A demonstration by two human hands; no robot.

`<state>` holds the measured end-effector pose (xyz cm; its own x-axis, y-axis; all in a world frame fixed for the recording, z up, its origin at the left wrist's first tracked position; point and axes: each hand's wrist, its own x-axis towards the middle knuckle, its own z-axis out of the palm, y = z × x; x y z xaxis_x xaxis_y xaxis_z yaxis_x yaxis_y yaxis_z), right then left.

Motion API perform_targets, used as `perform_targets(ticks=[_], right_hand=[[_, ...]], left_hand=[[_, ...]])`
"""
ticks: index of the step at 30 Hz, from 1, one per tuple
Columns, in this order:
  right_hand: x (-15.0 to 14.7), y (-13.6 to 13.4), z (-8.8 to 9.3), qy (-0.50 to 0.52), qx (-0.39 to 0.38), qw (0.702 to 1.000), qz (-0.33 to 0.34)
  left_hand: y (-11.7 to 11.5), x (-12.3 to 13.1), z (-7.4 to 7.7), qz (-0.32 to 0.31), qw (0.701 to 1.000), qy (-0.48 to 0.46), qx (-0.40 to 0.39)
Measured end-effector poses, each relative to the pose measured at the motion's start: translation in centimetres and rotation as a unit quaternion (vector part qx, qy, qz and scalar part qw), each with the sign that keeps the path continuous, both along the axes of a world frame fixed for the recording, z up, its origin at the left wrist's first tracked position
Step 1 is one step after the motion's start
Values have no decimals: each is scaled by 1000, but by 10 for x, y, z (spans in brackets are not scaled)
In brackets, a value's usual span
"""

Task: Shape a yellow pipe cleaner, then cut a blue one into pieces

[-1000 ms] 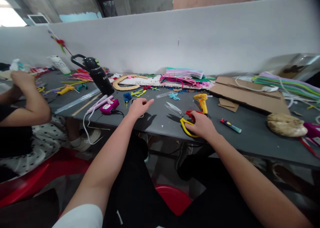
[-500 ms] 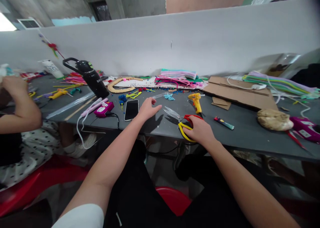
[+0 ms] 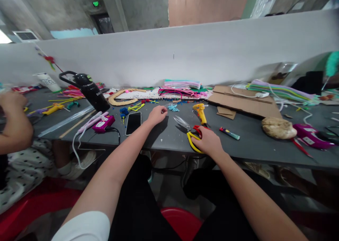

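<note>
My right hand (image 3: pixel 209 141) grips the red-and-yellow handles of a pair of scissors (image 3: pixel 188 129). Their blades are spread slightly and point up and left over the grey table. My left hand (image 3: pixel 157 115) rests low over the tabletop with its fingers curled together; whatever they may hold is hidden. Just beyond its fingertips lies a small light-blue fuzzy piece (image 3: pixel 173 108). A white-edged phone (image 3: pixel 133 123) lies left of that hand. Behind the scissors is a yellow glue gun (image 3: pixel 200 114), with a small tube (image 3: pixel 229 133) to its right.
A black bottle (image 3: pixel 91 91) stands at the left, near a purple box (image 3: pixel 103 124) with a white cord. Pipe-cleaner bundles (image 3: pixel 182 84) and cardboard (image 3: pixel 243 101) line the back. A tan lump (image 3: pixel 278 127) sits right. Another person's arm (image 3: pixel 16 122) is at far left.
My left hand has moved slightly forward, and its fingers have drawn in from a spread pose. The clear strip beside it is no longer visible. My right hand still holds the scissors.
</note>
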<state>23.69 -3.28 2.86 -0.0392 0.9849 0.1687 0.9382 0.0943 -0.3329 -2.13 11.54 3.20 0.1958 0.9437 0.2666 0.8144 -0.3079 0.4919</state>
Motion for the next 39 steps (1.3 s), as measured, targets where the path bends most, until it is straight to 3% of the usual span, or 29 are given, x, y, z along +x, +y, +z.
perform_targets(ticks=[9,14,20,24,32,35,39], right_hand=[[0,-1,-10,15,36,999,5],[1,0,-12,21,42,999,8],[1,0,-12,11,40,999,9],[1,-1,-9,7,34,999,11],[2,-1,-6,-7,20,1000,12],[2,-1,-7,-7,28,1000,13],[5,-1,-8,36,33,999,7]], left_hand=[[52,40,-16,51,997,27,-44],[62,44,-21,76,995,37,-54],[63,43,-18,52,996,38,-55],[46,33,-9,38,998,31,-45],[-17,-19,16,-1,999,-13,-37],[-36,-30,21,-52,993,-84,-59],[-52,-34,21,-79,990,-54,-102]])
